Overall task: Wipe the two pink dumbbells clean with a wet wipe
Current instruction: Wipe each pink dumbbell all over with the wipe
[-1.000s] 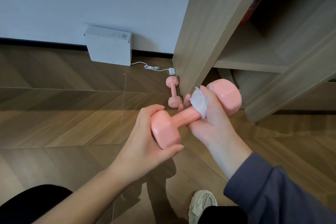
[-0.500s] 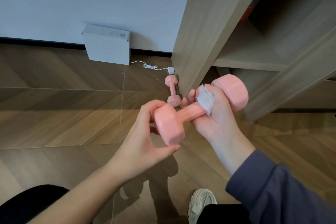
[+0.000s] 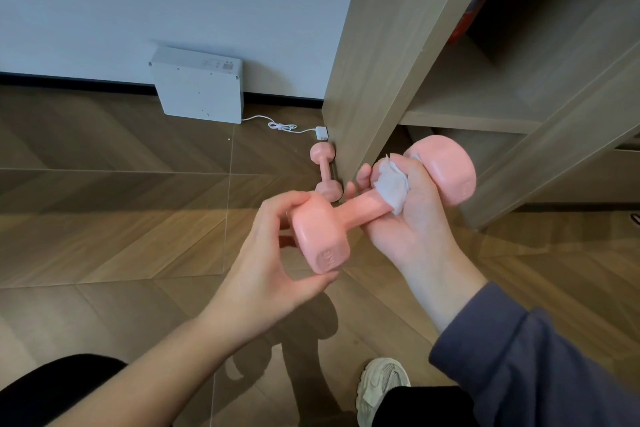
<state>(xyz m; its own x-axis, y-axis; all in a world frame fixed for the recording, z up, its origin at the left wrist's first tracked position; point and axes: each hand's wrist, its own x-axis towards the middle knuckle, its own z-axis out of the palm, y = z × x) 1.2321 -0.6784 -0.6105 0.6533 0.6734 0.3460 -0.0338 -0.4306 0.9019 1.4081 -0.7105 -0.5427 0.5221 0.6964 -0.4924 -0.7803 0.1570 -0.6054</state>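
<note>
I hold one pink dumbbell [image 3: 349,215] in the air, tilted, its far end up to the right. My left hand [image 3: 266,270] grips the near, lower head between thumb and fingers. My right hand [image 3: 412,222] wraps the handle near the far head, with a crumpled white wet wipe [image 3: 393,185] pressed against the handle. The second pink dumbbell [image 3: 325,175] lies on the wooden floor beyond my hands, against the foot of the shelf unit.
A light wooden shelf unit [image 3: 398,45] rises at the right, with open compartments. A white box [image 3: 201,94] leans against the wall, its white cable and plug [image 3: 320,133] trailing toward the shelf. My shoe [image 3: 381,385] shows at the bottom.
The held dumbbell has turned a little in my hands and its far head has shifted slightly to the right. My right hand with the wipe slid along the handle toward the far head.
</note>
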